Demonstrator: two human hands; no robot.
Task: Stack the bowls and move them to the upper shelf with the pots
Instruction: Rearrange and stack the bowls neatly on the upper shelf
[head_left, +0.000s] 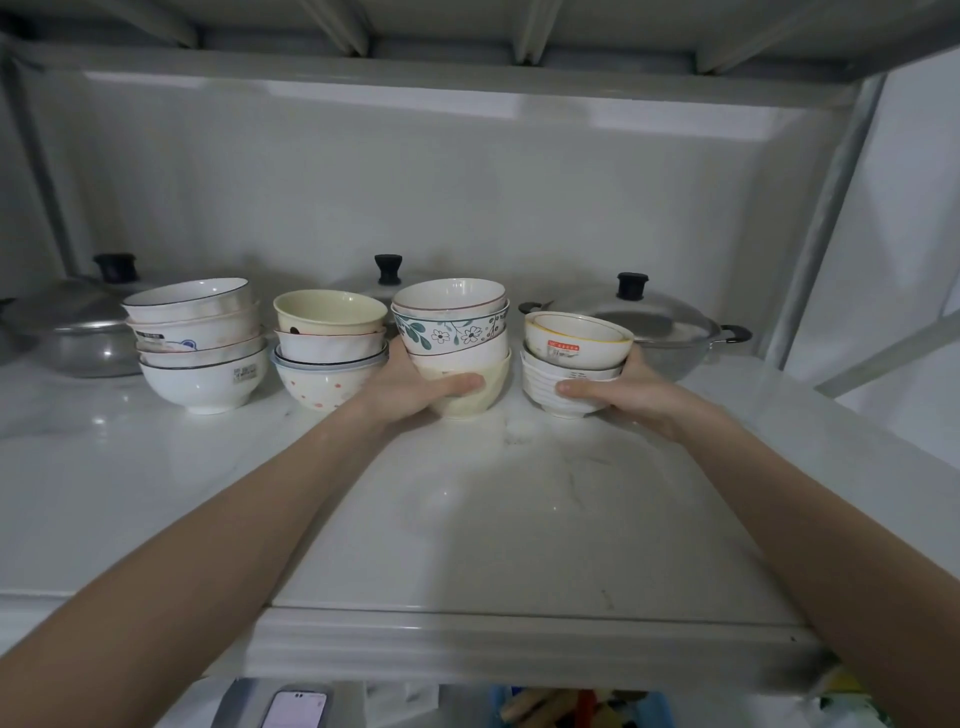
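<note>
At the centre of the frame, the left hand (410, 387) grips the cream bottom bowl of a tall stack of bowls (451, 343), thumb across its front and fingers hidden behind. Just right of it, the right hand (623, 392) grips the ribbed white bottom bowl of a shorter stack (575, 364) in the same way, thumb in front and fingers behind. Both stacks stand on the white shelf (467, 519), near each other but not touching.

The tall stack has four bowls: a plain white one on top, then one with a green leaf and flower pattern, a white one, and the cream one at the bottom. The shorter stack is topped by a tilted cream bowl with a yellow rim and a red label.

To the left stand two more stacks: a middle-left stack (331, 348) with a pale yellow bowl on top and a pink-dotted one at the bottom, and a far-left stack (200, 345) of white bowls, the top one rimmed in dark blue.

Behind them are lidded metal pots with black knobs: one at the left (72, 322), half hidden by bowls, one in the middle (388, 275) showing little but its knob, and one at the right (665, 322).

Along the bottom edge, a phone (296, 709) and coloured objects are cut off and blurred.
</note>
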